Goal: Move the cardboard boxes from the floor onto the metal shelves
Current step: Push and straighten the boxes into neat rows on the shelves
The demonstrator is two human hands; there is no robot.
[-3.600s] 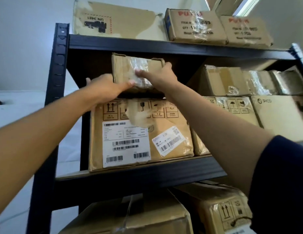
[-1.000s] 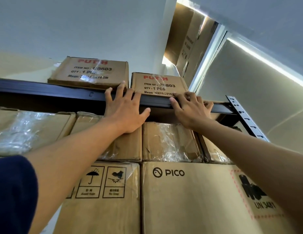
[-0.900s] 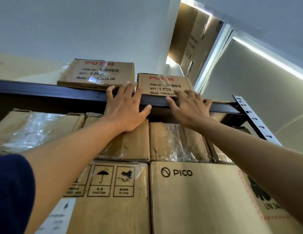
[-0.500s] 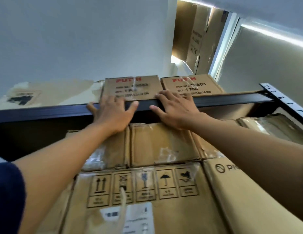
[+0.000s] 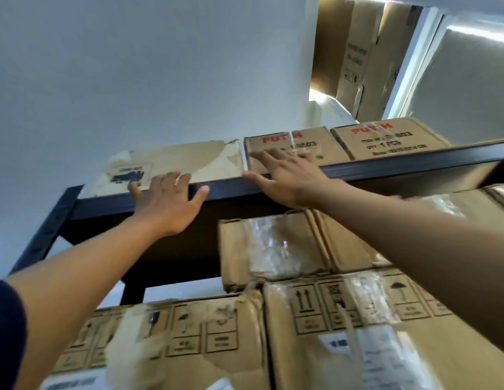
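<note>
I look up at the black metal shelf [image 5: 386,167]. On its top level lie a flat torn cardboard box [image 5: 189,161] at the left and two red-lettered boxes, one [image 5: 312,142] in the middle and one [image 5: 391,139] at the right. My left hand [image 5: 169,204] rests with straight fingers on the shelf's front beam and the lower edge of the torn box. My right hand [image 5: 284,175] lies flat against the front of the middle red-lettered box. Neither hand holds anything.
Below the top level, small taped boxes [image 5: 273,249] sit on larger boxes with handling symbols [image 5: 217,333]. A dark gap [image 5: 175,257] lies left of the small boxes. The shelf's left post [image 5: 45,232] slants down. Tall cartons [image 5: 355,52] stand by a white wall.
Both hands have slid left along the top beam. The left hand went from the middle red-lettered box to the torn box, the right from the right-hand box to the middle one. View swung left.
</note>
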